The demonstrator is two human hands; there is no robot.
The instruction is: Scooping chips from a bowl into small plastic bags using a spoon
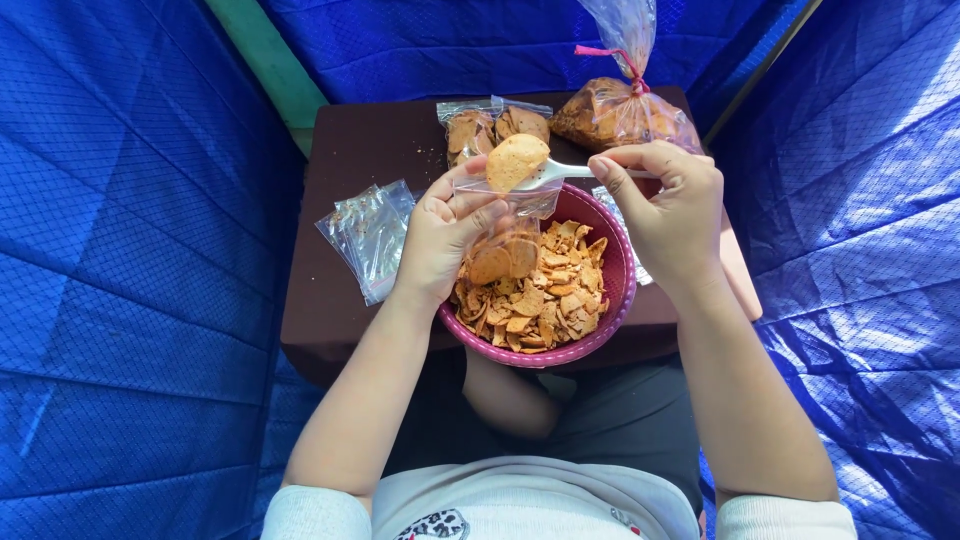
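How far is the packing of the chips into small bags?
Done: two filled bags lie on the table. In hand: left hand holds an open bag, right hand brings a chip on a spoon. Left: full bowl, empty bags.

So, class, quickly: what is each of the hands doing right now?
Left hand: closed on a small clear bag, held open over the bowl.
Right hand: closed on a white plastic spoon carrying a chip.

Single head-worn view, looking steeply down (close range), small table (350,150) centred
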